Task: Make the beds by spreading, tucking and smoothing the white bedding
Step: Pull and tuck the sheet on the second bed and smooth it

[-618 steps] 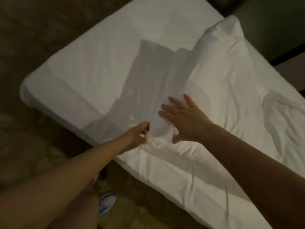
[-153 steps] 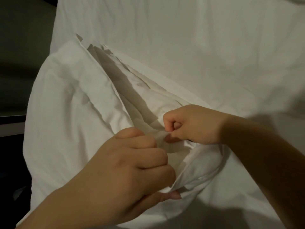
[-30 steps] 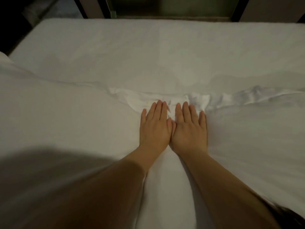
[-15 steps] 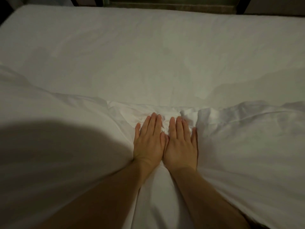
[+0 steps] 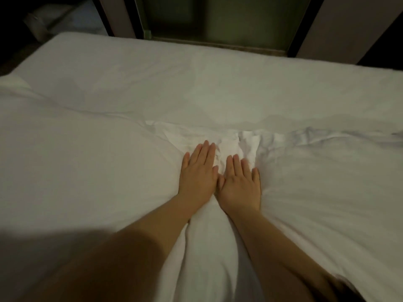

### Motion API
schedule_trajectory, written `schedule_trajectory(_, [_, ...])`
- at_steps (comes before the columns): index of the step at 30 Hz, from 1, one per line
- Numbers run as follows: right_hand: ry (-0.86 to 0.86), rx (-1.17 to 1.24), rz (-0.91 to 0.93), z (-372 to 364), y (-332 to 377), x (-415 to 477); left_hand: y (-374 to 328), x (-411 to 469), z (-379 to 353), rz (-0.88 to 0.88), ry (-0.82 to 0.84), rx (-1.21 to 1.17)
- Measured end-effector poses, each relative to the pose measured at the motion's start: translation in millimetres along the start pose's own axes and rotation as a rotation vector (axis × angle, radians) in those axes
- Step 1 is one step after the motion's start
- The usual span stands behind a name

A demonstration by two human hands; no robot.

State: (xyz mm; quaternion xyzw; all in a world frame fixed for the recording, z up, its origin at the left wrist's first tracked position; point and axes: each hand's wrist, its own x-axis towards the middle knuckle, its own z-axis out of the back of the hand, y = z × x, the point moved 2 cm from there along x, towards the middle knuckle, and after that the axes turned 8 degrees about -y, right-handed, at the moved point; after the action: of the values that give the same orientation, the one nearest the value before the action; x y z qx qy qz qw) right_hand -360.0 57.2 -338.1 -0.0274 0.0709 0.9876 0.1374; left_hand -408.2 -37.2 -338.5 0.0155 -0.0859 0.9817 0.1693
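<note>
Both hands are flat, palms down, fingers straight and close together. Left hand (image 5: 197, 173) and right hand (image 5: 239, 184) sit side by side, thumbs about touching, and press on the white duvet (image 5: 87, 182). Nothing is pinched or gripped.

The duvet covers the near half of the bed. Its far edge runs across the middle, and the crumpled edge patch (image 5: 237, 142) lies right at the fingertips. Beyond it the white bottom sheet (image 5: 196, 83) is flat out to the far side of the mattress. My guess at the step: smoothing or pushing the duvet edge forward.

Risks:
- Pushing forward from the centre alone likely bunches the edge more, since the cloth piles ahead of the fingers.
- The edge is already uneven, with a ridge of creases (image 5: 316, 136) off to the right, so a centre-only push could leave it crooked.
- The duvet puffs up on both sides of the forearms, and air trapped there may spring back once the pressure lifts.
- Light is dim, so small creases are easy to miss.

Counts:
- hands: 2
- duvet: 1
- bottom sheet: 1
- bed clearly in view: 1
- crumpled patches on the edge: 2, one at the fingertips and one to the right
- dark wall panels (image 5: 218, 18) behind the bed: number unclear
- pale shape (image 5: 72, 20) at top left: cannot tell what it is
</note>
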Motion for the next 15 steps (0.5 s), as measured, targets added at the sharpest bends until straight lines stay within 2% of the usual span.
schedule_trajectory(2, [0.005, 0.039, -0.041, 12.1, 3.2, -29.9, -0.1, -31.9, 18.3, 0.027, 0.012, -0.046])
schedule_trajectory(7, [-0.169, 0.167, -0.186, 39.4, 13.8, -109.0, -6.5, -138.8, 60.5, 0.077, 0.051, -0.084])
schedule_trajectory(11, [-0.133, 0.152, -0.175, 53.5, 13.6, -167.8, -21.5, -202.8, 76.3, 0.044, 0.073, -0.069])
schedule_trajectory(15, [-0.076, 0.064, -0.091, 54.0, 7.1, -215.3, -30.9, -230.7, 76.8, 0.042, 0.106, 0.023])
